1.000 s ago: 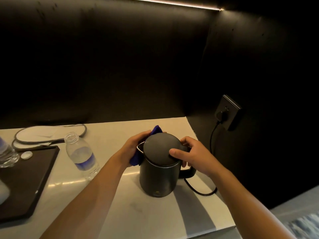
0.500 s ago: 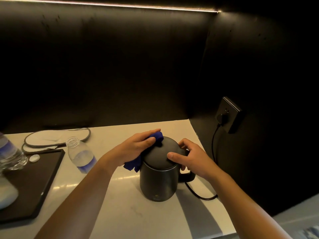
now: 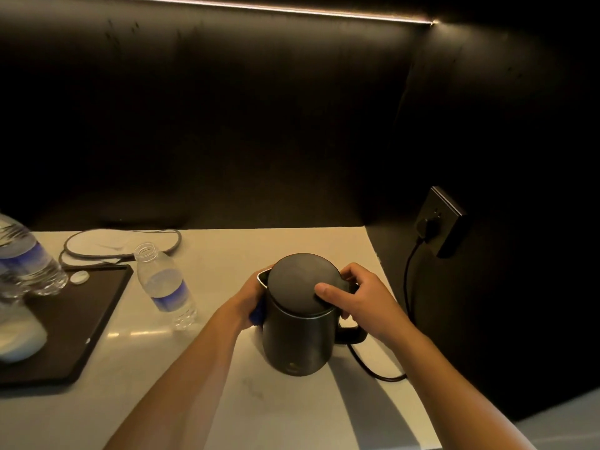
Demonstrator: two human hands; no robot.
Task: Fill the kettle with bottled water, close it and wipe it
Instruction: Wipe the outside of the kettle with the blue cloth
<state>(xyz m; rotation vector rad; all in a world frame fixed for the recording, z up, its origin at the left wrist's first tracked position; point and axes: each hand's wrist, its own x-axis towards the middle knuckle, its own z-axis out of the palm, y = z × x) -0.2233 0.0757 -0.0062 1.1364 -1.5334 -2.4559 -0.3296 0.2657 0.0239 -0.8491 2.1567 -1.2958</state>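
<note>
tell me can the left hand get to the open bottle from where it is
Probably yes. The open bottle stands on the counter just left of the left hand with nothing between, though that hand is pressing a blue cloth against the kettle.

Both hands curl inward, left hand [image 3: 248,298] lower, right hand [image 3: 358,298] thumb extended.

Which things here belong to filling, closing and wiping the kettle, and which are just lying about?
Job:
dark round-lidded metal kettle
blue wiping cloth
open clear plastic water bottle
white bottle cap
left hand
right hand

Lying about:
dark rectangular tray
grey-edged white pad
second clear bottle
</note>
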